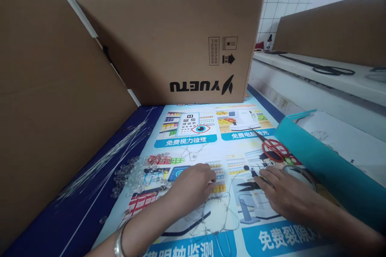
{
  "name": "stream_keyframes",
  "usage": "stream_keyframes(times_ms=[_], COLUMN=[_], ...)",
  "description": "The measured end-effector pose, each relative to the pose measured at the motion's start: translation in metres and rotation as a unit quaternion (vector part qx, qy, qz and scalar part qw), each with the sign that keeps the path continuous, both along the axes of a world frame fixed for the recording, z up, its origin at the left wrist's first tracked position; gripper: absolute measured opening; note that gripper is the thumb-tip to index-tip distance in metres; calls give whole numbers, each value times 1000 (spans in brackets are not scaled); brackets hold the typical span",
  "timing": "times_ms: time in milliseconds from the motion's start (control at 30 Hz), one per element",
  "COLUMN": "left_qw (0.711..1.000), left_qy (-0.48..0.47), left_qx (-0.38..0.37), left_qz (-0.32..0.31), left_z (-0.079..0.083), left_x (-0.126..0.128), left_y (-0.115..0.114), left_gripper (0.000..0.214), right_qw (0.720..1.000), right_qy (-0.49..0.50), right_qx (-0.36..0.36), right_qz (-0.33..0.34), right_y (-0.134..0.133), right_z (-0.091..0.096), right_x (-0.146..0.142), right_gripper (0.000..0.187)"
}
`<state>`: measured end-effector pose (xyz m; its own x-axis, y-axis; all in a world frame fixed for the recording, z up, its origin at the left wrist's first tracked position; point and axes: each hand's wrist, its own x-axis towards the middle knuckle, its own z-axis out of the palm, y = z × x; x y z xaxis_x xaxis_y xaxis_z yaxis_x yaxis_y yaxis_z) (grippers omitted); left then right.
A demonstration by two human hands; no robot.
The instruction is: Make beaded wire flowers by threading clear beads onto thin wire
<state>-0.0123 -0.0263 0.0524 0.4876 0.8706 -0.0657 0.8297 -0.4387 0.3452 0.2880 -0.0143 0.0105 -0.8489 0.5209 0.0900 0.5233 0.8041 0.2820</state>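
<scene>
My left hand (193, 184), a silver bangle at its wrist, hovers low over the printed sheet with its fingers curled together. What those fingers hold, if anything, is hidden behind the hand. Just below it lies a bent wire frame (208, 229) with looping thin wires. My right hand (283, 190) closes over the pliers (249, 186); their dark jaws stick out to the left and the handles are covered. Beyond that hand rest red-handled scissors (276, 149). Clear beads (135, 174) are heaped left of my left hand. A smaller wire piece (193, 152) lies past it.
Cut lengths of wire (102, 160) lie on the dark blue border at left. Cardboard panels (169, 40) stand behind and at left. A teal-edged box (328, 160) is at right, beside a roll (301, 174). A white ledge (301, 68) carries black scissors (328, 69).
</scene>
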Motion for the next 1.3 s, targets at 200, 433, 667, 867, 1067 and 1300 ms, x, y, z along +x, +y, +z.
stream_keyframes(times_ms=[200, 433, 667, 867, 1067, 1300], left_qw=[1000, 1000, 1000, 1000, 995, 981], left_qy=[13, 20, 17, -7, -83, -159], left_qx=[0, -4, 5, -8, -55, -71], left_qz=[-11, -17, -26, -20, -32, -86], left_z=[-13, -18, -20, -17, -11, -6], left_x=[11, 12, 11, 6, 4, 0], left_y=[12, 13, 9, 9, 8, 8], left_gripper=[15, 19, 14, 12, 14, 27], right_qw=[1000, 994, 982, 971, 960, 952], right_qy=[-3, 54, 107, 147, 149, 129], right_qx=[-8, -72, -130, -161, -218, -268], right_qz=[-11, -59, -91, -98, -89, -76], right_y=[3, 3, 3, -6, -17, -14], right_z=[-3, 7, 8, 18, 29, 34], right_x=[-2, -7, -4, -5, -22, -47], right_gripper=[39, 34, 25, 31, 37, 38])
